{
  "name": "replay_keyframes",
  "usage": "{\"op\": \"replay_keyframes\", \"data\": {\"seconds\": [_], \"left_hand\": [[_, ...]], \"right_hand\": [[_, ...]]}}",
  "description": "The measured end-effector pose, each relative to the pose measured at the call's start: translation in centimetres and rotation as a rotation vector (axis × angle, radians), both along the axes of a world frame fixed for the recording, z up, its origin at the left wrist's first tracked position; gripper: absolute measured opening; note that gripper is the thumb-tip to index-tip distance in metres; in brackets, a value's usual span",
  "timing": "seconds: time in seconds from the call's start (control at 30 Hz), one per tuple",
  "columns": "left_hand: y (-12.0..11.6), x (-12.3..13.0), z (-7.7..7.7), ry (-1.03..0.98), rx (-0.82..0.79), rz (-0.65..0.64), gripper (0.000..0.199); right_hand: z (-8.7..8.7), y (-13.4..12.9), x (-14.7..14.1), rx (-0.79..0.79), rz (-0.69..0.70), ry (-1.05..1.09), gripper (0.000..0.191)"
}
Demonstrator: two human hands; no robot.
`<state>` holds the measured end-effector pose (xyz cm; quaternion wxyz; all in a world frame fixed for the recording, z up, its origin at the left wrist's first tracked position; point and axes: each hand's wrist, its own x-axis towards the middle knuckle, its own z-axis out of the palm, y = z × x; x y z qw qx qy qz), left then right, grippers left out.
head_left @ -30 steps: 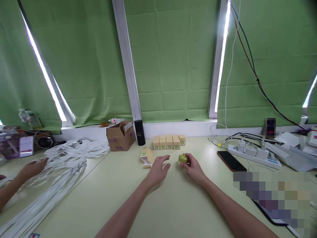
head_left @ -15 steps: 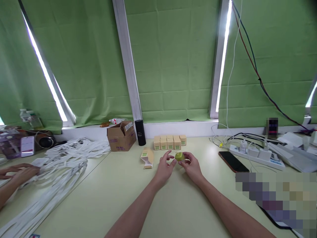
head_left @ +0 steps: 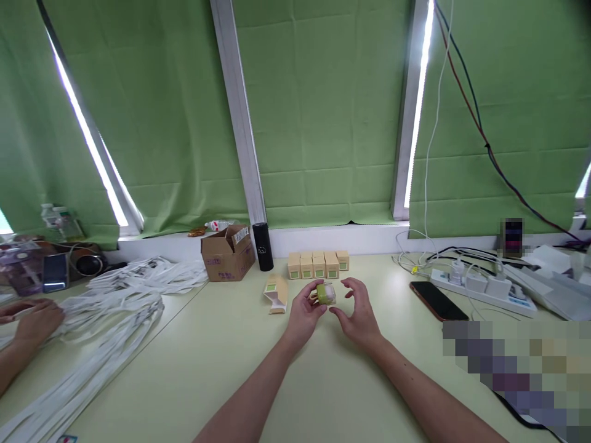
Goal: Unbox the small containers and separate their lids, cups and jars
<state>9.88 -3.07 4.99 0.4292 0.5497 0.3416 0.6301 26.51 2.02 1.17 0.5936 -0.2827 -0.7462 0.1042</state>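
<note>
My left hand (head_left: 305, 312) grips a small green item with a whitish face (head_left: 327, 294) between thumb and fingers, above the table. What kind of item it is, I cannot make out. Just to its right, my right hand (head_left: 359, 312) is apart from it, thumb and fingers spread in a curve with nothing between them. An open tan carton with a green label (head_left: 276, 294) lies left of my left hand. Behind my hands stands a cluster of several small tan boxes (head_left: 318, 266) with green labels.
A brown cardboard box (head_left: 227, 253) and a black cylinder (head_left: 263, 247) stand at the back. White strips (head_left: 115, 344) spread over the left side, by another person's hands (head_left: 37, 323). On the right are a phone (head_left: 438, 301), a power strip (head_left: 482, 293) and cables.
My right hand has let go of the green item and moved slightly away. The item, now in my left hand alone, has turned to show its whitish face.
</note>
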Motion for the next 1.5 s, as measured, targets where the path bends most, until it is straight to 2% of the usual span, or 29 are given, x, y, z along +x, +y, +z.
{"op": "replay_keyframes", "data": {"seconds": [0.17, 0.27, 0.33, 0.43, 0.67, 0.73, 0.87, 1.0, 1.23, 1.33, 1.5], "left_hand": [[-0.1, 0.2, -0.2, 0.008, 0.017, 0.005, 0.060], [0.1, 0.2, -0.5, 0.041, 0.020, 0.032, 0.054], [0.4, 0.0, -0.7, 0.059, 0.030, 0.071, 0.051], [0.9, -0.3, -1.0, 0.075, 0.024, 0.117, 0.053], [1.3, -0.9, -1.4, 0.096, 0.009, 0.179, 0.052], [1.3, -0.9, -1.4, 0.103, 0.001, 0.193, 0.049], [1.2, -0.6, -1.4, 0.099, 0.001, 0.201, 0.049], [1.0, -0.4, -1.4, 0.106, -0.003, 0.215, 0.049], [1.0, -0.5, -0.9, 0.098, -0.003, 0.275, 0.045], [1.0, -0.7, -0.7, 0.103, 0.000, 0.284, 0.039], [0.6, -0.7, -0.6, 0.112, 0.003, 0.329, 0.027]], "right_hand": [[0.2, -0.4, -0.3, 0.060, 0.066, -0.046, 0.048], [0.4, -0.5, -0.5, 0.012, 0.100, -0.015, 0.039], [0.5, -0.5, -0.6, -0.096, 0.131, 0.044, 0.037], [0.6, -0.5, -1.0, -0.347, 0.236, 0.183, 0.041], [1.1, -0.3, -1.3, -0.898, 0.656, 0.498, 0.056], [1.2, -0.4, -1.2, -0.985, 0.703, 0.550, 0.059], [1.4, -0.6, -1.0, -1.058, 0.753, 0.602, 0.059], [1.4, -0.7, -0.9, -1.046, 0.744, 0.606, 0.055], [1.4, -0.4, -1.0, -0.812, 0.597, 0.544, 0.055], [1.4, -0.5, -1.1, -0.710, 0.513, 0.449, 0.058], [1.0, -1.0, -1.1, -0.542, 0.397, 0.223, 0.043]]}}
